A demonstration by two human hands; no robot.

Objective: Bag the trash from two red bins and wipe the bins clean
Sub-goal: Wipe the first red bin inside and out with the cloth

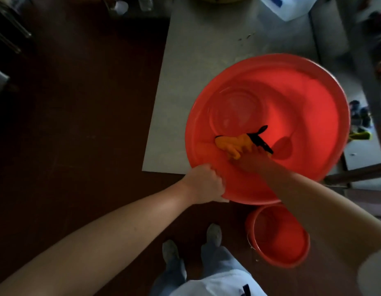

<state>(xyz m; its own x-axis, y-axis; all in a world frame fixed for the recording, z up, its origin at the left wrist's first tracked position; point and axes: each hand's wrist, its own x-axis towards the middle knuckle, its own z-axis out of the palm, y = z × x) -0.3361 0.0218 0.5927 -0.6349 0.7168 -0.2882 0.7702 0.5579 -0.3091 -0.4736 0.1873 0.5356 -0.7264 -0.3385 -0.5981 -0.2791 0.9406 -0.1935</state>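
A large red bin [313, 99] rests on the near corner of a grey table, its rim hanging over the edge. My left hand [203, 183] grips the bin's near rim. My right hand [250, 158] reaches down inside the bin and presses a yellow cloth with a black edge [234, 144] against the inner wall. A second, smaller red bin [279, 236] stands on the floor below, beside my feet. Its inside looks bare.
The grey table [198, 67] runs away from me; a white container [289, 7] sits at its far end. Dark brown floor lies to the left. Metal table legs and small clutter [360, 122] show at the right. My shoes [214, 233] stand just left of the small bin.
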